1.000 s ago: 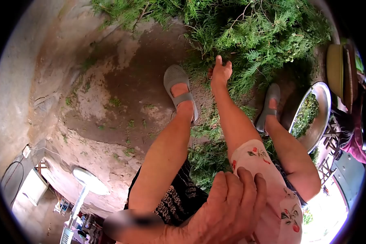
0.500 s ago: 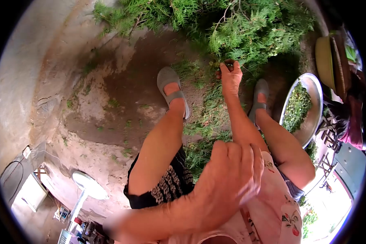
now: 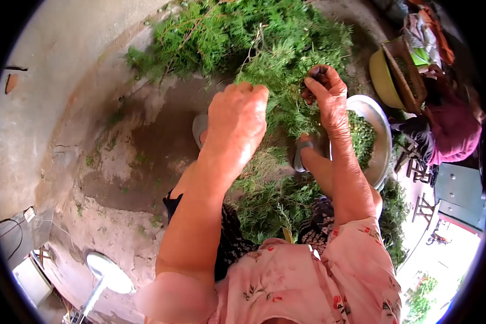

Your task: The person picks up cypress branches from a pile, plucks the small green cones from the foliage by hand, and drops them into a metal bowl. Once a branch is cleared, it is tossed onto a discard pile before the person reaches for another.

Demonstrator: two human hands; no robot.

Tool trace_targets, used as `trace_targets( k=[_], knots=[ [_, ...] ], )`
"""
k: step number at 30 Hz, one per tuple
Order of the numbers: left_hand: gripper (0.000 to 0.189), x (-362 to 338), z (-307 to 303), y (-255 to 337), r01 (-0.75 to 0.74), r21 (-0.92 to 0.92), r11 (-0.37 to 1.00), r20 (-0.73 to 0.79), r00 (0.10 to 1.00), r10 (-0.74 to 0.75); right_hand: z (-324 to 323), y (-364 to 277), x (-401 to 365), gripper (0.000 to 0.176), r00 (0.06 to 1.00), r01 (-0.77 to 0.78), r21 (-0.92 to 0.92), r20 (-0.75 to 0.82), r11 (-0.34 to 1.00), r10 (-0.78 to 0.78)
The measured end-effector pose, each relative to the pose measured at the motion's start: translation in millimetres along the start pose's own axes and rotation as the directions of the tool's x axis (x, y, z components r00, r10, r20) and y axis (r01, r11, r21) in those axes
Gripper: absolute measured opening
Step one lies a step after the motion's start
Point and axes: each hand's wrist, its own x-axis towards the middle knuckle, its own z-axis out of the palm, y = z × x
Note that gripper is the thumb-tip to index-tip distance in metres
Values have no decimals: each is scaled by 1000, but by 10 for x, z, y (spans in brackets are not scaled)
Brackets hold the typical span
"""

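Green leafy branches [image 3: 210, 38] are heaped on the floor in front of me. My left hand [image 3: 237, 116] is raised at the near edge of the heap, fingers curled with the back of the hand up; what it holds, if anything, is hidden. To its right, my right hand [image 3: 326, 89] pinches at a sprig beside the heap, thumb against the fingers, which look dark at the tips. Close to my right forearm stands a metal basin [image 3: 382, 140] with small green pieces [image 3: 360, 137] in it. More greenery [image 3: 275, 208] lies between my legs.
A yellow-green basin [image 3: 382, 81] and a woven basket [image 3: 402, 81] lean at the upper right. Beyond them sits a person in a maroon top [image 3: 453, 129]. A round white fan or lamp [image 3: 110, 270] is at lower left, and a plastered wall [image 3: 43, 97] at left.
My left hand has moved forward and left, up to the heap. My right hand sits slightly further right. The view has shifted, showing more of the person at the right.
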Motion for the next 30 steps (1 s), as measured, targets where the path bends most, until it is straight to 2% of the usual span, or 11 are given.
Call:
trace_targets(
  k=[2, 4, 8, 11, 13, 15, 16, 20, 23, 25, 30],
  knots=[
    [21, 128, 39, 40, 0, -6, 1000, -57, 998, -1, -74, -339, -75, 15, 999, 30, 20, 17, 999, -31],
    [32, 246, 70, 70, -112, -79, 991, -182, 979, 96, -132, -603, -152, 15, 998, 49, 37, 26, 998, -50],
    [38, 387, 25, 234, -215, -255, 943, -215, 963, 161, -173, -856, -306, 18, 992, 47, 197, 107, 979, -69],
    [36, 381, 28, 293, -268, -244, 932, -104, 963, 250, -170, -812, -356, 23, 989, 3, 323, 137, 946, -50],
    [31, 389, 93, 287, -311, -249, 917, -151, 948, 280, -136, -779, -365, 26, 990, 1, 326, 131, 945, -47],
    [25, 397, 101, 304, -142, -514, 846, 18, 984, 176, -136, -777, -369, 29, 987, -21, 358, 158, 934, -38],
    [19, 372, 37, 395, 61, -633, 772, 146, 988, 42, -160, -794, -368, 33, 985, -22, 349, 170, 937, -41],
    [17, 374, 102, 546, 71, -750, 658, 86, 996, -9, -246, -829, -381, 47, 990, -39, 289, 139, 956, -2],
    [16, 344, 161, 630, 60, -822, 566, 49, 998, -35, -266, -757, -384, 53, 996, 27, 367, 74, 930, -58],
    [16, 338, 197, 707, 79, -857, 509, 44, 996, -79, -297, -732, -408, 50, 999, 13, 350, 43, 937, -30],
    [13, 350, 189, 795, 124, -938, 324, 77, 985, -156, -329, -663, -419, 37, 992, -121, 613, 105, 780, 72]
  ],
)
